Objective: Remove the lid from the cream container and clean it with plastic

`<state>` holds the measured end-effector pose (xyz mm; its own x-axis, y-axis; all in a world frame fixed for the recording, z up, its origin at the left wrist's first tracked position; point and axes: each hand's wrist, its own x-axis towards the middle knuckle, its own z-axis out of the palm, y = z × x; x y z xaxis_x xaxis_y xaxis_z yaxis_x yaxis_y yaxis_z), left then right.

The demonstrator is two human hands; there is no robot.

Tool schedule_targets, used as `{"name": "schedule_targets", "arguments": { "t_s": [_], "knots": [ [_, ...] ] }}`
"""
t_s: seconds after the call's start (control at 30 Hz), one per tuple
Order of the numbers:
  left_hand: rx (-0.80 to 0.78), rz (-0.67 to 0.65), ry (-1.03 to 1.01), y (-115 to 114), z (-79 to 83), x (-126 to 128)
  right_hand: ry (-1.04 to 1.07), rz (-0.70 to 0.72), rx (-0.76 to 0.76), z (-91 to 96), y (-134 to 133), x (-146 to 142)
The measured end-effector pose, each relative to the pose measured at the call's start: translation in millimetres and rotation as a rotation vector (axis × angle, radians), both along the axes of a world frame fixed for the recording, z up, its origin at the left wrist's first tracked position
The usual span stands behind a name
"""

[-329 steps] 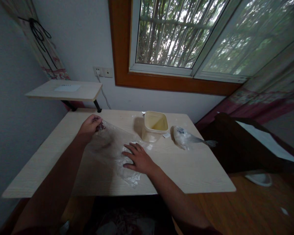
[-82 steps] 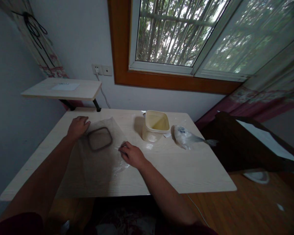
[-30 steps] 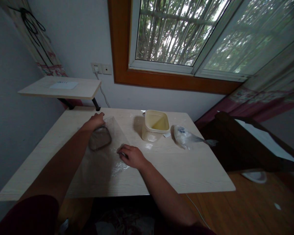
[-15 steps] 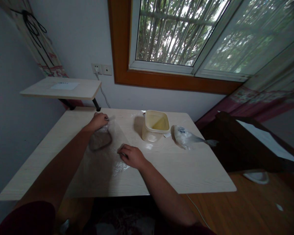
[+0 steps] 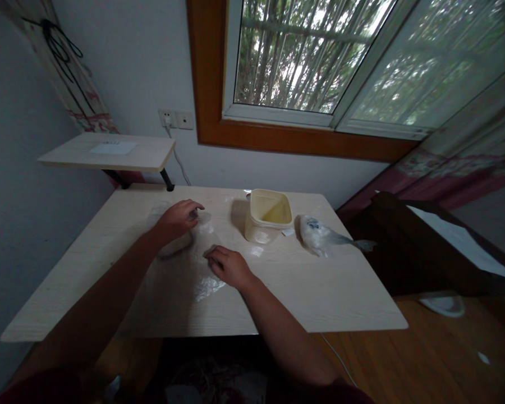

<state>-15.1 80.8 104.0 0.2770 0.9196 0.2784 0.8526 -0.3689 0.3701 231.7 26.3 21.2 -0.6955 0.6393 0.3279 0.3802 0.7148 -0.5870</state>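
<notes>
Since half a second ago your left hand has dragged the far edge of the clear film back over the dark frame, fingers pinched on the fold. Film lies mid-table and looks feather-light, floppy and clingy, so I'd grab edges or corners. Right hand sits curled on its right edge; can't tell if it's pinching or pressing. Yellow tub stands just beyond

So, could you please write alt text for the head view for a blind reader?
A person's left hand holds a fold of clear plastic film over a dark flat object while the right hand presses the film onto a pale table; a cream tub and a filled bag sit nearby.
</notes>
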Motion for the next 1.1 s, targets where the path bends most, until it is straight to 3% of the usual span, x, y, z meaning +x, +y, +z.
{"name": "schedule_targets", "arguments": {
  "t_s": [0.23,0.43,0.6,0.77,0.93,1.1],
  "knots": [
    [0.108,-0.125,-0.055,-28,13.0,7,0.420,-0.294,-0.071,14.1,14,-8],
    [0.078,-0.190,-0.112,-37,22.0,14,0.518,-0.289,-0.327,12.0,30,-28],
    [-0.095,-0.081,-0.220,-34,25.5,21,0.461,-0.287,-0.323,10.1,31,-37],
    [-0.221,-0.142,-0.271,-27,21.3,28,0.340,-0.306,-0.202,9.8,29,-36],
    [-0.196,-0.173,-0.289,-18,16.0,31,0.310,-0.282,-0.181,4.6,28,-33],
    [-0.147,-0.034,-0.468,-8,21.6,17,0.300,-0.282,-0.198,-3.4,30,-29]
  ]
}}
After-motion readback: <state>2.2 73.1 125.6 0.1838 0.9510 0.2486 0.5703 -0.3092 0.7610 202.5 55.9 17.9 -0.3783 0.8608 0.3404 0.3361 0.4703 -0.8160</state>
